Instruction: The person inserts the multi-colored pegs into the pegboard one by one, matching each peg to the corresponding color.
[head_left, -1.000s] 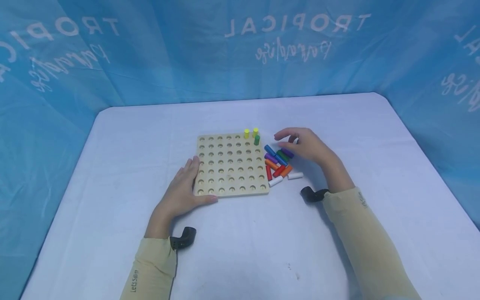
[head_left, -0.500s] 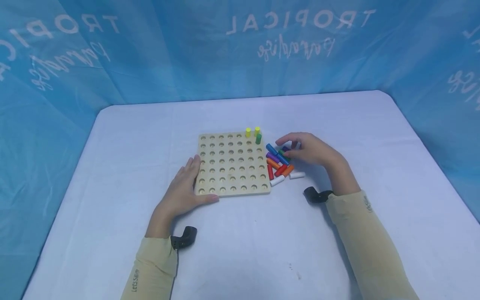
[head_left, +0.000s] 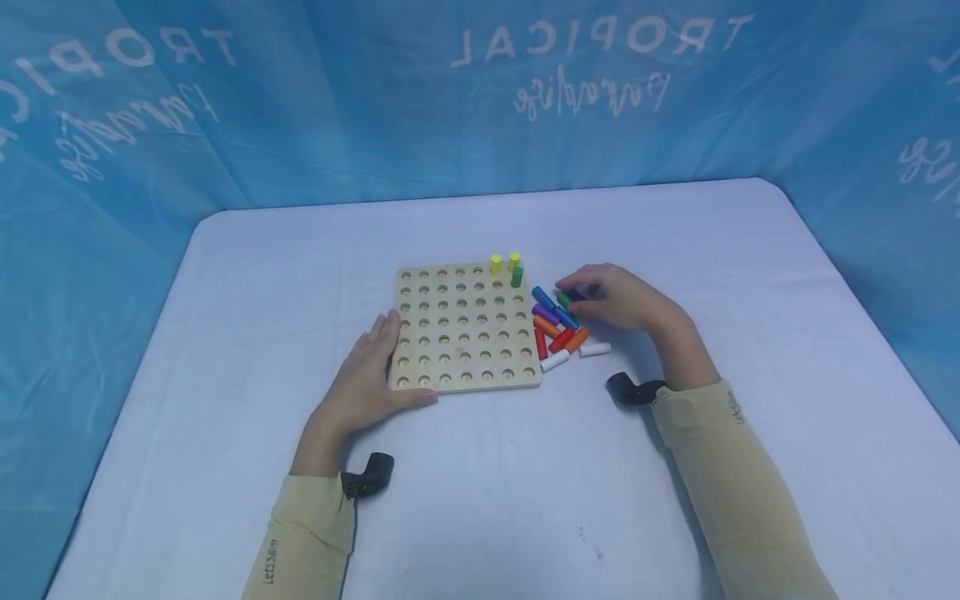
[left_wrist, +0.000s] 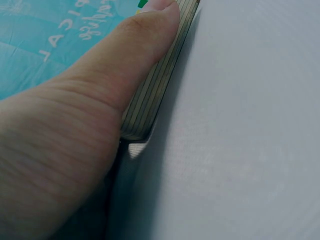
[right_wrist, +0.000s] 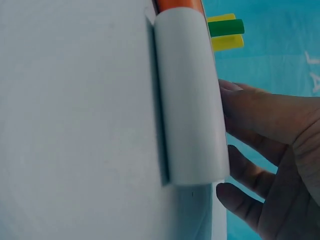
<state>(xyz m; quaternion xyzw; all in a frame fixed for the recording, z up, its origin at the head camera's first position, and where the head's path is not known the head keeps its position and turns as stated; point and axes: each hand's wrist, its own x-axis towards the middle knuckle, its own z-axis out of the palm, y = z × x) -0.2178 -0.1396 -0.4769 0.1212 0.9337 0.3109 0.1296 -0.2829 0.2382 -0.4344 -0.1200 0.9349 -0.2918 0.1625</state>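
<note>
A pale wooden pegboard (head_left: 453, 327) with rows of round holes lies on the table. Two yellow pegs (head_left: 496, 264) and a green peg (head_left: 517, 277) stand at its far right corner. My left hand (head_left: 360, 379) rests against the board's near left corner, fingers along the left side. Its straight thumb (left_wrist: 145, 40) lies on the front edge. Right of the board, my right hand (head_left: 615, 296) pinches a loose green peg (head_left: 564, 299) between thumb and index finger. A purple peg (head_left: 574, 295) lies partly hidden under that hand.
Loose blue (head_left: 543, 297), purple, orange (head_left: 576, 339), red (head_left: 541, 343) and white pegs (head_left: 555, 361) lie close together along the board's right side. A white peg (right_wrist: 192, 100) looms large in the right wrist view. Blue printed cloth (head_left: 480, 125) hangs behind the table.
My right hand has lowered from above the loose pegs and closed its fingertips on the green one, which has shifted slightly away from me. The left hand has stayed at the board.
</note>
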